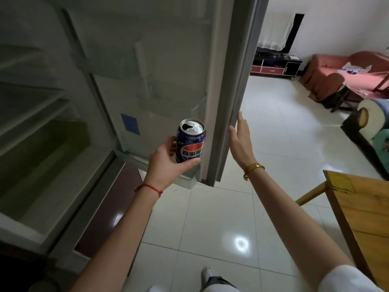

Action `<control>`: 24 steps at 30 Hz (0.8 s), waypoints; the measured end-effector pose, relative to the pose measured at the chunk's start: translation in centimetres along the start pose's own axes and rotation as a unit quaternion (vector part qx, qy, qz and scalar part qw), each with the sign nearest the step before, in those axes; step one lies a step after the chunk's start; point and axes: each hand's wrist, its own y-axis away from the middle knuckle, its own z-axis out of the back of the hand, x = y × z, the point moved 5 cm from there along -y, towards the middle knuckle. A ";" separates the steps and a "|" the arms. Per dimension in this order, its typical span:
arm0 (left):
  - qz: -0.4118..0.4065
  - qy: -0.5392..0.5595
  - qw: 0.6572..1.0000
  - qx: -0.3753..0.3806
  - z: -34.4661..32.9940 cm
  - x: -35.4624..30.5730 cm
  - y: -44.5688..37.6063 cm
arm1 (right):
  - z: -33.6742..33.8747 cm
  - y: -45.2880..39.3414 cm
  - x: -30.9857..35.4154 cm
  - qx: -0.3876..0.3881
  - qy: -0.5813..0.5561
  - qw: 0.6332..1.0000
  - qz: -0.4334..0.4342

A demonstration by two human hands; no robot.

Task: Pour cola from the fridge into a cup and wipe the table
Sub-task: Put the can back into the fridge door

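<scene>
White tiled floor (pixel 210 218), wooden table (pixel 362 218), left hand (pixel 168 163) gripping cola can (pixel 191 142), right hand (pixel 241 142) flat beside fridge door (pixel 227 81)

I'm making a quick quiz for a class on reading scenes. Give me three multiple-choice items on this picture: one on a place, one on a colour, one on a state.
1. Where is the cola can?
A. On the wooden table
B. In the left hand
C. On a fridge shelf

2. What colour is the string on the left wrist?
A. Red
B. Green
C. White

3. How does the fridge door stand?
A. Shut
B. Taken off
C. Open

Answers:
1 B: the left hand grips the can in front of the fridge.
2 A: a red string circles that wrist.
3 C: the fridge door is swung out, with the right hand flat at its edge.
</scene>
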 end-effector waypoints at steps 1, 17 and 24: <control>-0.002 -0.001 1.000 -0.007 -0.5 -0.2 -0.6 | 0.1 -0.9 -0.3 0.005 -0.007 1.000 -0.005; -0.016 -0.022 0.995 -0.092 -6.0 -3.8 -9.8 | 1.6 -13.9 -2.8 0.096 -0.132 0.986 -0.033; -0.044 -0.057 0.991 -0.114 -4.1 -7.7 -12.7 | 0.2 -19.2 -5.2 0.124 -0.145 0.979 -0.069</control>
